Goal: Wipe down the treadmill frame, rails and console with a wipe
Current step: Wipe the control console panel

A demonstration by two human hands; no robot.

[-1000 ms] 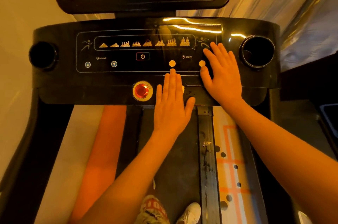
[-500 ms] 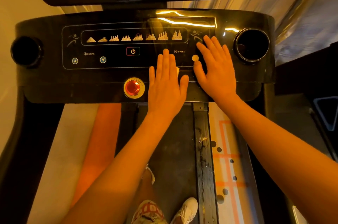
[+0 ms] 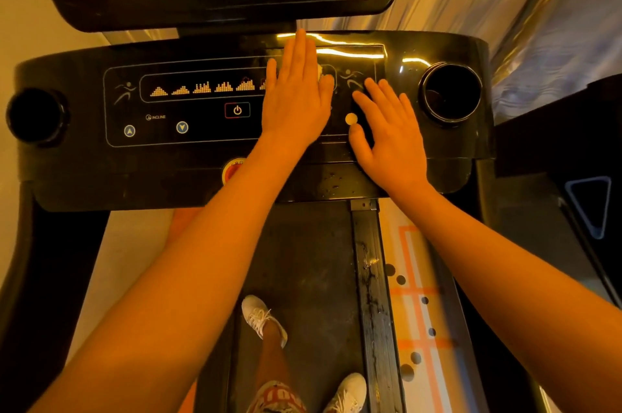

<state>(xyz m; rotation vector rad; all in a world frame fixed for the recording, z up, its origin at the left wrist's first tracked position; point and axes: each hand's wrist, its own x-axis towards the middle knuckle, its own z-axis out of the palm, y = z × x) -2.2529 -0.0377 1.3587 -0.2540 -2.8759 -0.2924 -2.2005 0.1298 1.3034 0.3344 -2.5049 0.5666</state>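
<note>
Both hands lie flat, fingers straight, on the glossy black console (image 3: 202,131). The left hand (image 3: 296,102) presses a pale, mostly hidden wipe (image 3: 319,69); the right hand (image 3: 392,133), empty, rests beside a round cup holder (image 3: 451,92).

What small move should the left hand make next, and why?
Probably slide the left hand, pressing the wipe flat near the top edge of the console, leftward along the lit program row; that stretch lies uncovered, while the right hand rests on the right side.

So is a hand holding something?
Nothing is held. The left hand presses a wipe flat under its fingers, only a pale edge showing; the right hand rests flat on the console.
</note>
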